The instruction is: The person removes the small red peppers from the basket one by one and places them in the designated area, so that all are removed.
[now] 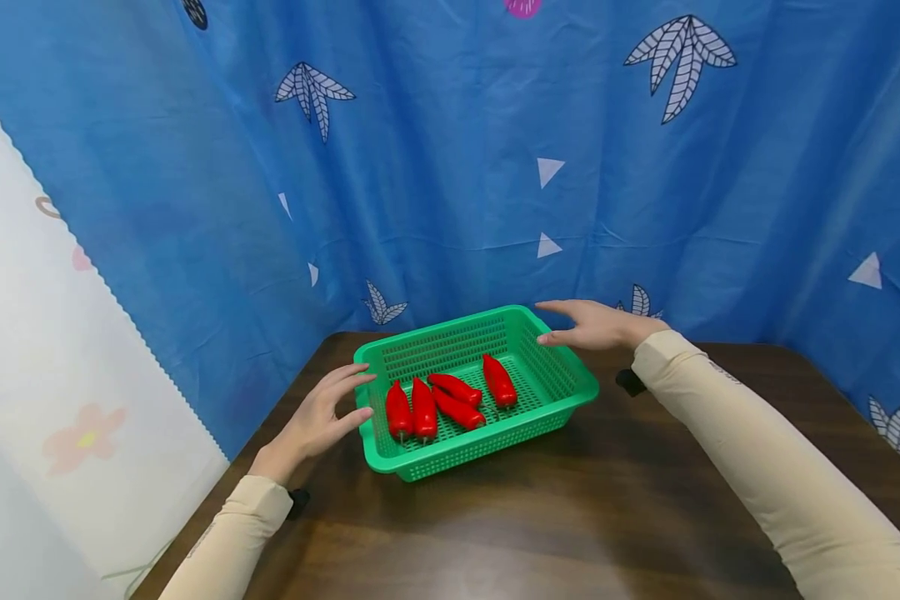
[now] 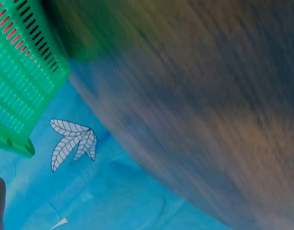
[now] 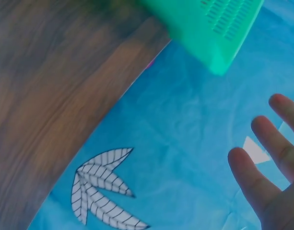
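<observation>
A green plastic basket [image 1: 480, 446] with slotted walls sits on the dark wooden table, turned at a slight angle. Several red peppers [image 1: 423, 410] lie inside it, most toward its left half, with one pepper [image 1: 499, 382] apart near the middle. At the basket's left end is my left hand [image 1: 318, 419], fingers spread and holding nothing, fingertips overlapping the rim in the head view. My right hand [image 1: 592, 325] hovers by the far right corner, thumb and fingers apart and holding nothing. Its spread fingers [image 3: 274, 143] show in the right wrist view, away from the basket [image 3: 204, 38].
The brown table [image 1: 540, 525] extends in front of the basket and to its right. A blue patterned curtain [image 1: 450, 167] hangs right behind the table's back edge. On the left hangs a white curtain [image 1: 67, 333] with a faint flower print.
</observation>
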Demonstrator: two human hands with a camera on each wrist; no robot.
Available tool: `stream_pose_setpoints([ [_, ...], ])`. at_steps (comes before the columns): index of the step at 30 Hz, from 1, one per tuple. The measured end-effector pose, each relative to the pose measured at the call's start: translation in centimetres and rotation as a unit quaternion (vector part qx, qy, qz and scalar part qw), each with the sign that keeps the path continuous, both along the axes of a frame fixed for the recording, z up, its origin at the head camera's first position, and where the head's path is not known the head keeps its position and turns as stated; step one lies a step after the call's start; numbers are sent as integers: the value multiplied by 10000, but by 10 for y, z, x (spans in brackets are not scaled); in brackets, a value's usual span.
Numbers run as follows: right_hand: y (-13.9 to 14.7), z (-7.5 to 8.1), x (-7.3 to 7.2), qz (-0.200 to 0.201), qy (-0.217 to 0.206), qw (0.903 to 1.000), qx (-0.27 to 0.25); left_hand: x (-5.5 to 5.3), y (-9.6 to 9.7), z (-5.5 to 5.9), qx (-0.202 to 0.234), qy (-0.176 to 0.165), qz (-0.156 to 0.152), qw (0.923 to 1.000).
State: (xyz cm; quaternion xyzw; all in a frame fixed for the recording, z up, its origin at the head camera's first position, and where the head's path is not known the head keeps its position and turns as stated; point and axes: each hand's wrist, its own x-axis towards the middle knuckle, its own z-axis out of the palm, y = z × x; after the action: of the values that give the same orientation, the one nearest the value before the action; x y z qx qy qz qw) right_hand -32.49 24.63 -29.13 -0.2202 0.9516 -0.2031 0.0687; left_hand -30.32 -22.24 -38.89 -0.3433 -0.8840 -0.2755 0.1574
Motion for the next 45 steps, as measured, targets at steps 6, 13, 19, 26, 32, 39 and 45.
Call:
stream_pose_setpoints([
  [6, -17, 3, -8, 19, -294, 9994, -204, 0, -1, -7, 130, -14, 18, 9999],
  [13, -32, 0, -16, 163, -596, 9976, -308, 0, 3, -14, 341, -118, 195, 9992],
  [19, -42, -1, -26, 173, -796, 9961, -338, -2, 6, -16, 681, -132, 59, 9976],
  [26, -48, -10, -38, 161, -1118, 9915, -646, -3, 8, -19, 1055, -240, 52, 9941],
  [32, -50, -17, -41, -100, -1372, 9887, -597, -1, 10, -19, 1250, -520, 123, 9907],
  [39, -50, -17, -47, -152, -1520, 9858, -690, 1, 9, -18, 1426, -736, 108, 9870],
  [45, -53, -25, -51, -34, -1549, 9856, -683, 2, 8, -18, 1460, -849, 148, 9855],
])
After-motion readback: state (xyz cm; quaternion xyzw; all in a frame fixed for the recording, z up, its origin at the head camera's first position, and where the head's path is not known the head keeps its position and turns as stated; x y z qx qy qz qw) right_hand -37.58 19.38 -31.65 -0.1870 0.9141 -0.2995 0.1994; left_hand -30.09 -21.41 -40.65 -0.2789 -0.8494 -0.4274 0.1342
